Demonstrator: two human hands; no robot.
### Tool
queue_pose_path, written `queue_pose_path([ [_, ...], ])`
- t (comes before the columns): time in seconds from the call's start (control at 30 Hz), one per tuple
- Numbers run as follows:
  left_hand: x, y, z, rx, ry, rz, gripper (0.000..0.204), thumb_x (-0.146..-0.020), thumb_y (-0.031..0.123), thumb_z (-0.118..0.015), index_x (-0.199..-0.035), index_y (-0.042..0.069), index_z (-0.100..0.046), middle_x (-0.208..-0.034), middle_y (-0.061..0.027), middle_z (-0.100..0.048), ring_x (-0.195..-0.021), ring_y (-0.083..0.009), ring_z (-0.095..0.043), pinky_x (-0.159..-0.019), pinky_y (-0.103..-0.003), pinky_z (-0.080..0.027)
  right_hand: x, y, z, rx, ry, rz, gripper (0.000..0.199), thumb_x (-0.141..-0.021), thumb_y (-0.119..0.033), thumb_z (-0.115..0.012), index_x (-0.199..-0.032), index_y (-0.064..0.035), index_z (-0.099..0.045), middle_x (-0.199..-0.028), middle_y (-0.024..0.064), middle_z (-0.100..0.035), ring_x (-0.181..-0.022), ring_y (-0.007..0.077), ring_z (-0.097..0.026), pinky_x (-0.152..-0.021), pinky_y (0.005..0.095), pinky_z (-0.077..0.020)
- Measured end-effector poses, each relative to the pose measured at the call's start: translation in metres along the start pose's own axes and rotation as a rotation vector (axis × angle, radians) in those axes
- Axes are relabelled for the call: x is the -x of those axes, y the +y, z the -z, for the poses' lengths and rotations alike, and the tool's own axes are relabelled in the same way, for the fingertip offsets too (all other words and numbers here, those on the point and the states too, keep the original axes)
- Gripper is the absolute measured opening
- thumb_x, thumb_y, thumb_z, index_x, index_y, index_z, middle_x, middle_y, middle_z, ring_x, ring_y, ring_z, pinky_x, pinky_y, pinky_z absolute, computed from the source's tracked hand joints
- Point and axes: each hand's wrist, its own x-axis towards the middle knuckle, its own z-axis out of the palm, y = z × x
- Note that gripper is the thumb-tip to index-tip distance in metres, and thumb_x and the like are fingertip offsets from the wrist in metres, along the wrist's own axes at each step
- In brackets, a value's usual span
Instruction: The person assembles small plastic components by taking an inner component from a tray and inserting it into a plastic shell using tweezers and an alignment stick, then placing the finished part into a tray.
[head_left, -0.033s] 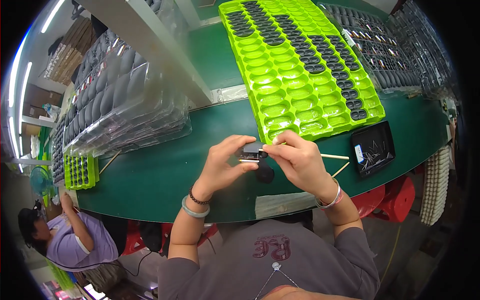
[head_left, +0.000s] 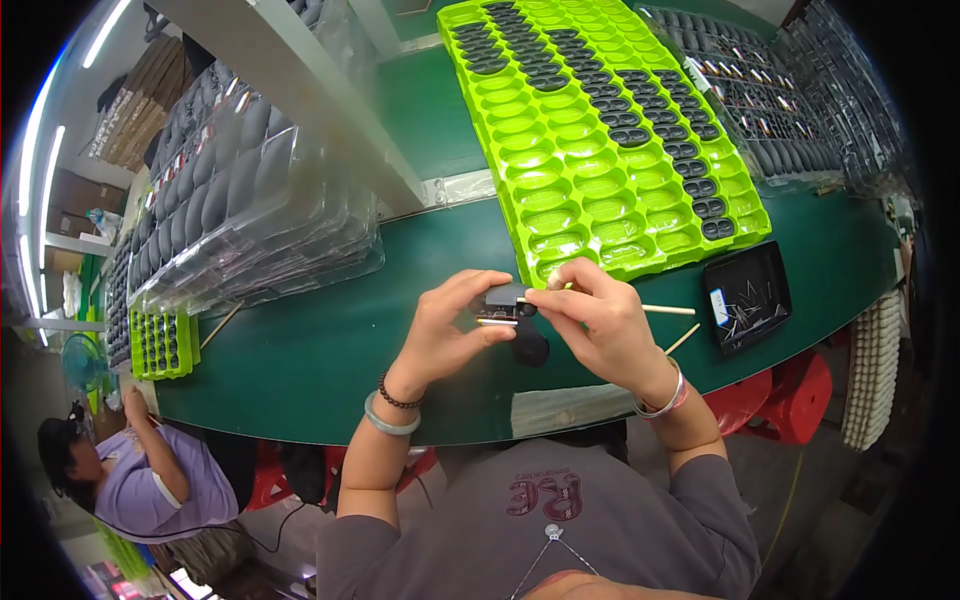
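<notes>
At the centre of the frame my left hand (head_left: 445, 335) grips a small black housing (head_left: 503, 302), while my right hand (head_left: 600, 320) pinches a thin wooden stick (head_left: 665, 309) against it. A loose black part (head_left: 530, 347) lies just below on the green table (head_left: 330, 350). Beyond, toward the upper middle, the lime-green tray (head_left: 570, 190) holds black pieces along its right columns and top rows; most left pockets look unfilled, so I judge much work remains.

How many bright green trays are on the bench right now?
2. A large green tray lies just beyond the hands, partly filled with dark parts. A small green tray sits far left, near the co-worker. Others may be hidden under the clear tray stacks.
</notes>
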Motion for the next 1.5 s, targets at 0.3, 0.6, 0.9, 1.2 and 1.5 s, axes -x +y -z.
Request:
queue_pose_path([
  [0.3,0.001,-0.003,-0.003,0.152,0.036,0.021,0.05,-0.067,0.009,-0.077,-0.112,0.001,-0.057,-0.1,-0.0105,-0.06,-0.089,-0.0206,-0.06,-0.078,-0.029,-0.048,0.003,0.003,0.001,0.057,0.142,0.091,0.022,-0.069,0.001,-0.063,-0.091,-0.0019,-0.064,-0.077,0.0102,-0.056,-0.068,0.0243,-0.058,-0.058,0.033,-0.0471],
  [0.6,0.001,-0.002,-0.004,0.013,0.015,-0.015,0.051,-0.066,0.011,-0.078,-0.112,0.001,-0.057,-0.103,-0.0124,-0.06,-0.089,-0.0217,-0.06,-0.078,-0.03,-0.049,0.003,0.002,0.007,0.19,0.054,0.12,0.019,-0.068,-0.003,-0.063,-0.086,-0.0065,-0.064,-0.071,0.0053,-0.057,-0.061,0.0219,-0.058,-0.051,0.0326,-0.0458],
  [0.9,0.003,0.001,-0.008,-0.076,0.04,-0.084,0.049,-0.067,0.012,-0.078,-0.11,0.0,-0.057,-0.1,-0.0129,-0.061,-0.083,-0.0214,-0.062,-0.071,-0.029,-0.051,0.005,0.011,0.005,0.123,-0.063,0.062,0.017,-0.074,-0.005,-0.06,-0.09,-0.0089,-0.065,-0.069,0.0063,-0.057,-0.056,0.0252,-0.058,-0.047,0.0342,-0.0442],
  [1.2,0.003,0.005,-0.004,-0.129,0.025,-0.092,0.048,-0.067,0.013,-0.078,-0.109,-0.001,-0.058,-0.098,-0.0127,-0.061,-0.081,-0.0202,-0.061,-0.069,-0.028,-0.051,0.006,0.016,-0.002,-0.08,-0.099,-0.068,0.011,-0.079,-0.007,-0.058,-0.088,-0.0079,-0.065,-0.071,0.0101,-0.059,-0.061,0.0296,-0.058,-0.052,0.0367,-0.0446],
  [1.5,0.002,-0.005,-0.003,0.107,0.025,-0.007,0.049,-0.068,0.012,-0.077,-0.112,0.0,-0.057,-0.102,-0.0117,-0.06,-0.088,-0.02,-0.059,-0.079,-0.029,-0.048,0.0,0.011,0.014,-0.237,-0.033,-0.12,0.012,-0.079,-0.004,-0.063,-0.091,-0.0025,-0.065,-0.075,0.0111,-0.06,-0.063,0.0257,-0.058,-0.056,0.0323,-0.0443],
])
